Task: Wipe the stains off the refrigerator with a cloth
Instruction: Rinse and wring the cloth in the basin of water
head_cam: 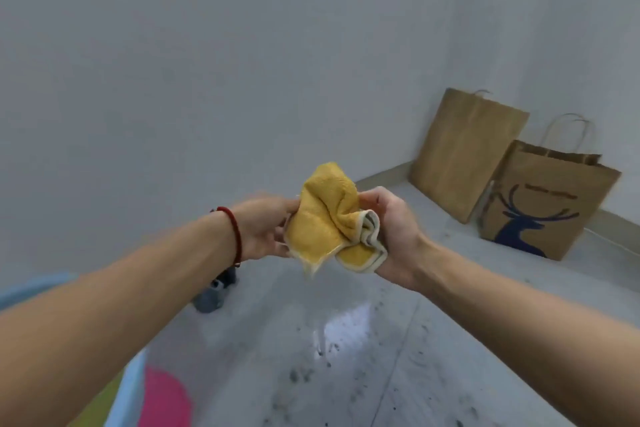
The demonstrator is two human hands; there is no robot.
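Note:
A yellow cloth [329, 218] with a pale hem is bunched up in front of me, held between both hands at mid-frame. My left hand [265, 229], with a red cord bracelet on the wrist, grips its left side. My right hand [394, 225] grips the crumpled right part, thumb over the fabric. A broad pale grey flat surface [207, 80] fills the left and centre behind the cloth; whether it is the refrigerator I cannot tell. No stains show on it in this blurred view.
Two brown paper bags stand on the floor at the right: a plain one [464, 156] leaning on the wall and one with a dark deer print [543, 204]. The grey floor [346, 357] is speckled with dirt. A grey object [214, 293] lies below my left wrist. A pink and blue item [159, 399] sits bottom left.

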